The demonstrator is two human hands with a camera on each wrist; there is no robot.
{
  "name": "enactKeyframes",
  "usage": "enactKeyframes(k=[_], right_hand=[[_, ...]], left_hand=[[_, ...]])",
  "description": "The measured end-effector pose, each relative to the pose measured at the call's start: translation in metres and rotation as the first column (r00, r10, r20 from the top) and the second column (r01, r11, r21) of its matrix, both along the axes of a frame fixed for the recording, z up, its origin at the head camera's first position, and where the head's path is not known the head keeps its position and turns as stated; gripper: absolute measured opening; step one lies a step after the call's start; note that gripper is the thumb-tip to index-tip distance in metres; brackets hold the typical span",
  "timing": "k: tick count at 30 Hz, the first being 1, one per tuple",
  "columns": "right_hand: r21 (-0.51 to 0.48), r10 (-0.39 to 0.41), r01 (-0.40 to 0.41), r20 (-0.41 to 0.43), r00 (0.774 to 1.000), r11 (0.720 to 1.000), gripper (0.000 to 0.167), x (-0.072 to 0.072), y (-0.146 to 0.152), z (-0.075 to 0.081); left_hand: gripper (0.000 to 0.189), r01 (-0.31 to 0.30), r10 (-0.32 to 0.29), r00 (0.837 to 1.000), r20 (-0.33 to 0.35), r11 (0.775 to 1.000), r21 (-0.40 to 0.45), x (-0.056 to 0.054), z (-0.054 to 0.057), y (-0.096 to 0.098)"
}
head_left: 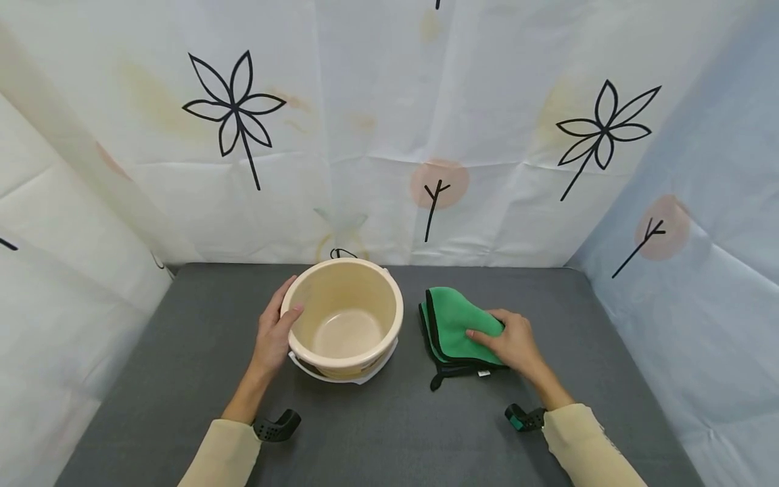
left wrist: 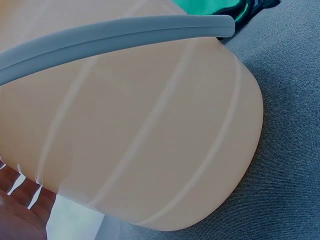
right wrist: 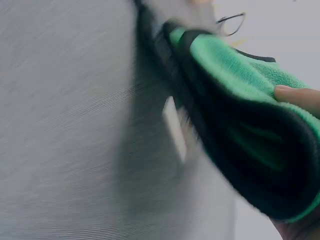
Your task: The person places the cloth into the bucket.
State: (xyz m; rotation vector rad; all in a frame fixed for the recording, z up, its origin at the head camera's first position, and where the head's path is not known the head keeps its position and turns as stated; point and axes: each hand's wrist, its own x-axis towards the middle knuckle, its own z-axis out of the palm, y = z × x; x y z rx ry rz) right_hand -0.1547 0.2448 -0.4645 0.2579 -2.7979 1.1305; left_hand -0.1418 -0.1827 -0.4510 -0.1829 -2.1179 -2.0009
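Green cloth [head_left: 459, 325] sits pinched in the fingers of your right hand [head_left: 514, 341], at three o'clock from the cream bucket [head_left: 345, 328] over the grey worktop [head_left: 389, 439]. Your left hand [head_left: 274, 338] grips the bucket's rim at nine o'clock.

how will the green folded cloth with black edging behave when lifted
The green folded cloth with black edging is probably floppy, as its layers curve loosely in the right wrist view. It is likely light for its size, being folded fabric. Its fuzzy surface suggests little slipperiness.
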Motion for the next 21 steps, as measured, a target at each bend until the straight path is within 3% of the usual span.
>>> enactKeyframes(k=[6,14,21], right_hand=[[-0.030,0.036,-0.039,-0.113,0.993,0.999,0.040,0.001,-0.006,0.045],[-0.128,0.066,-0.103,-0.266,0.962,0.986,0.035,-0.005,-0.025,0.105],[-0.166,0.142,-0.219,-0.380,0.914,0.962,0.039,-0.014,-0.061,0.136]], left_hand=[[0.054,-0.001,0.001,1.000,0.003,1.000,0.011,-0.001,-0.001,0.000],[0.053,-0.010,0.010,1.000,0.011,1.000,0.012,-0.001,-0.001,0.001],[0.053,-0.009,0.009,1.000,0.005,1.000,0.014,0.000,-0.001,0.000]])
